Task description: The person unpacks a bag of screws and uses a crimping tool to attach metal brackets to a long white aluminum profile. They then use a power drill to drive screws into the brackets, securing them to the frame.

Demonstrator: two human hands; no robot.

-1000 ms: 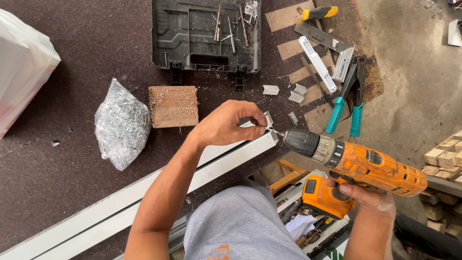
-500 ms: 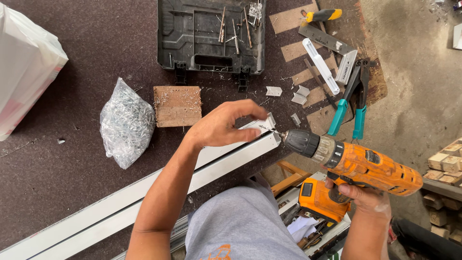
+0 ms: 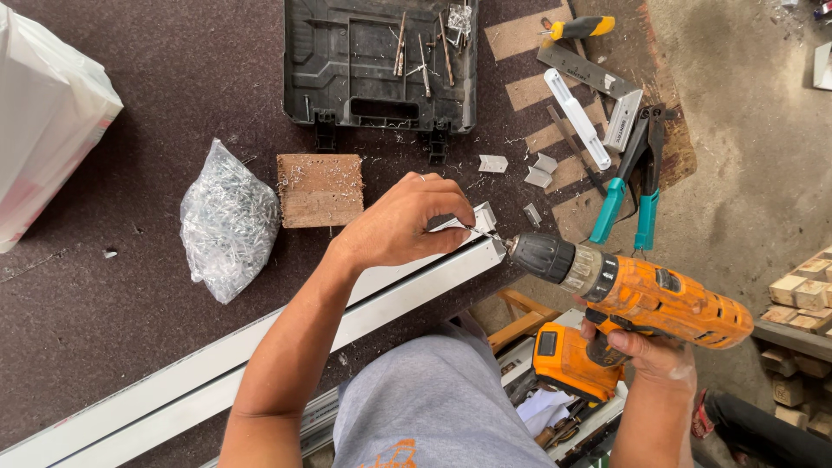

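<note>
My right hand (image 3: 643, 354) grips the handle of an orange cordless drill (image 3: 633, 290). Its bit points left at the end of a long white metal profile (image 3: 260, 347) that runs diagonally across the dark mat. My left hand (image 3: 400, 221) rests on that end, fingers pinching a small metal corner bracket (image 3: 482, 217) against the profile, right by the bit's tip.
A wooden block (image 3: 320, 189) and a clear bag of small metal fasteners (image 3: 228, 221) lie left of my hand. An open black tool case (image 3: 381, 61) sits above. Teal-handled pliers (image 3: 630, 182), loose brackets (image 3: 539, 169), a yellow-handled tool (image 3: 579, 28) and wood offcuts (image 3: 802, 295) lie right.
Hardly anything has moved: both hands stay at the profile's end, the drill bit still at the bracket. The view has shifted slightly.
</note>
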